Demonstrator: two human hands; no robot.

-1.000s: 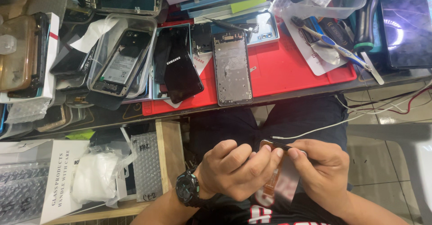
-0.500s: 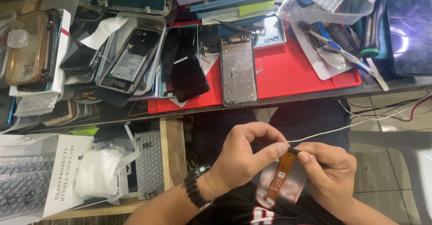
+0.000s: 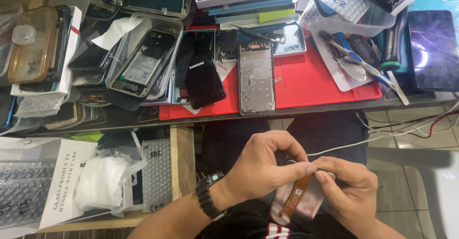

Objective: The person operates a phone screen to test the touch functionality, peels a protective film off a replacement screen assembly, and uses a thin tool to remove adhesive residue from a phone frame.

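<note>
Both hands, left hand (image 3: 267,165) and right hand (image 3: 351,191), still pinch the orange flex cable (image 3: 297,193), now raised slightly.

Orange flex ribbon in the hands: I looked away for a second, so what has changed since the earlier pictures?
Both hands, left hand and right hand, drifted slightly right, and the orange flex ribbon, hidden a second ago, now hangs exposed below the pinching fingers. Both still grip it; the red mat and silver phone frame stayed put.

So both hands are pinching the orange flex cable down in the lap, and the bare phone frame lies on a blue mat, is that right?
Not quite: the mat is red, not blue, as the head view shows. The frame does lie on it, and both the left hand and right hand pinch the flex cable.
</note>
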